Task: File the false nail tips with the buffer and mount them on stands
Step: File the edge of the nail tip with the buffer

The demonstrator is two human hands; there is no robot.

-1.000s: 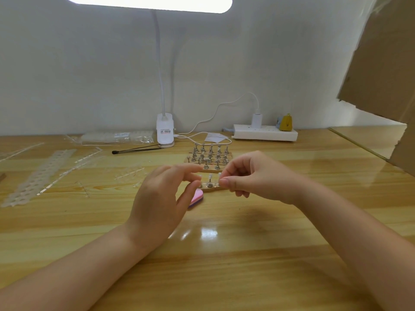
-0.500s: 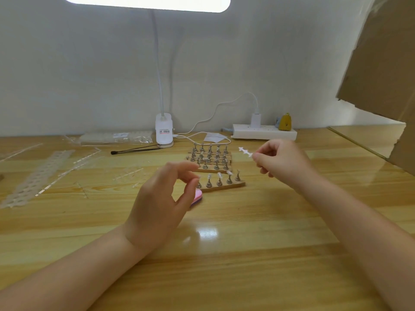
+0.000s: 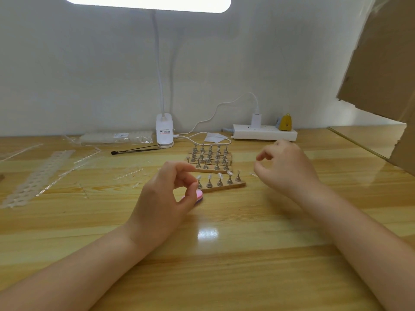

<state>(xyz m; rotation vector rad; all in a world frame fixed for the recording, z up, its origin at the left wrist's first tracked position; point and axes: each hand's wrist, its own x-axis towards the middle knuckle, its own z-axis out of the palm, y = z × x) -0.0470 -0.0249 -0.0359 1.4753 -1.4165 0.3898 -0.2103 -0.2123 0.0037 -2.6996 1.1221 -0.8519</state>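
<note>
1. Left hand (image 3: 164,198), fingers curled, thumb and forefinger close; whether it pinches a nail tip cannot be told. The pink buffer (image 3: 197,195) lies just beneath it, mid-surface.
2. Right hand (image 3: 285,169), loosely curled, holds nothing visible.
3. Front stand strip (image 3: 221,186): four pale tips mounted; rightmost peg bare. Seat the next tip squarely there, pressing gently.

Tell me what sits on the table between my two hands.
In the head view, the near wooden strip of small metal stands lies between the left hand and right hand; four stands carry nail tips.
</note>
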